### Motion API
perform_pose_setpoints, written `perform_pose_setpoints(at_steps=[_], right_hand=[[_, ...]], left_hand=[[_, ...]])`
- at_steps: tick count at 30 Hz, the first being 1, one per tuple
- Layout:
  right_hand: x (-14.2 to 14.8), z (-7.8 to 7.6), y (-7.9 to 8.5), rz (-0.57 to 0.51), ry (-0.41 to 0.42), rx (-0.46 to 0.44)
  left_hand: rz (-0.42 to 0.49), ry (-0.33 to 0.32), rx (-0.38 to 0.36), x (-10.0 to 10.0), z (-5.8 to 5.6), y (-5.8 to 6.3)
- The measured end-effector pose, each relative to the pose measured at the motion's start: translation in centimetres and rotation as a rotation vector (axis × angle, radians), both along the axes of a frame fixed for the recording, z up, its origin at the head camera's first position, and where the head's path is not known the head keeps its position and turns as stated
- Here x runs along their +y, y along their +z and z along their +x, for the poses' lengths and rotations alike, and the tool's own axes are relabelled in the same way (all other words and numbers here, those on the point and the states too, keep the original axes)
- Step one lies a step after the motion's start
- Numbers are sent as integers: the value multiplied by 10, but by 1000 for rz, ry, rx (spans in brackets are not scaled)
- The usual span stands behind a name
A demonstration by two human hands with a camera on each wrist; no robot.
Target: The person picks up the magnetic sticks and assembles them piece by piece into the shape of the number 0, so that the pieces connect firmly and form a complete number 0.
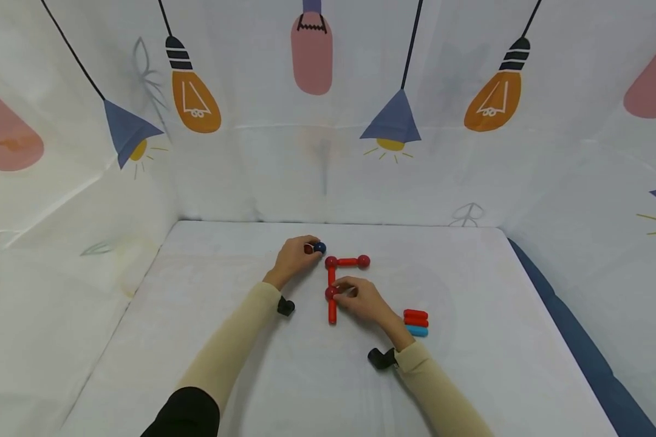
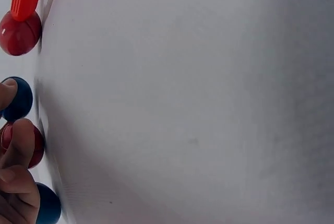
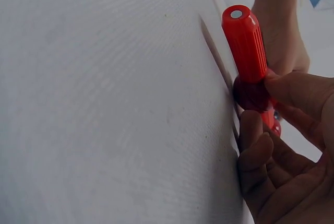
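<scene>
Beside the far part of a red stick-and-ball shape, my left hand point(image 1: 295, 260) grips a blue ball point(image 1: 319, 247) and a red ball point(image 1: 308, 249). A second blue ball point(image 2: 48, 204) shows behind its lower fingers in the left wrist view; whether it is gripped cannot be seen. My right hand point(image 1: 362, 299) pinches the red middle ball point(image 1: 330, 293) of the shape, with its fingertips near the tabletop. From this ball one ribbed red rod point(image 3: 244, 44) points toward me. Another red rod point(image 1: 331, 276) runs away to a red corner ball point(image 1: 331, 262), where a sideways rod point(image 1: 347, 262) leads to a red end ball point(image 1: 364, 261).
Right of my right wrist, two red rods point(image 1: 416, 318) and a light blue rod point(image 1: 417, 331) lie side by side on the white table point(image 1: 224, 255). A white sheet with printed lamps point(image 1: 262, 164) hangs behind the table and along its sides.
</scene>
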State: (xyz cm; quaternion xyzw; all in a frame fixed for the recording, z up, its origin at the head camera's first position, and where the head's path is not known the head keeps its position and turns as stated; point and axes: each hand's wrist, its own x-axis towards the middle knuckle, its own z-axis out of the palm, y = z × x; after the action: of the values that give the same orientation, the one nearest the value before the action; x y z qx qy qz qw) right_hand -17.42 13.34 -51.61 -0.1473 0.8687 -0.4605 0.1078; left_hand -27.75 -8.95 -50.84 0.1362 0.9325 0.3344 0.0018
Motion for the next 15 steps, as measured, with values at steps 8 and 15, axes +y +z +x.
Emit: perform_pose_setpoints(at_steps=[8,15], right_hand=[[-1,-1,0,24,-5,-2],[0,-2,1,23,-5,-5]], left_hand=[[77,-42,80,-12,15,9],[102,-63,110,-19,43,12]])
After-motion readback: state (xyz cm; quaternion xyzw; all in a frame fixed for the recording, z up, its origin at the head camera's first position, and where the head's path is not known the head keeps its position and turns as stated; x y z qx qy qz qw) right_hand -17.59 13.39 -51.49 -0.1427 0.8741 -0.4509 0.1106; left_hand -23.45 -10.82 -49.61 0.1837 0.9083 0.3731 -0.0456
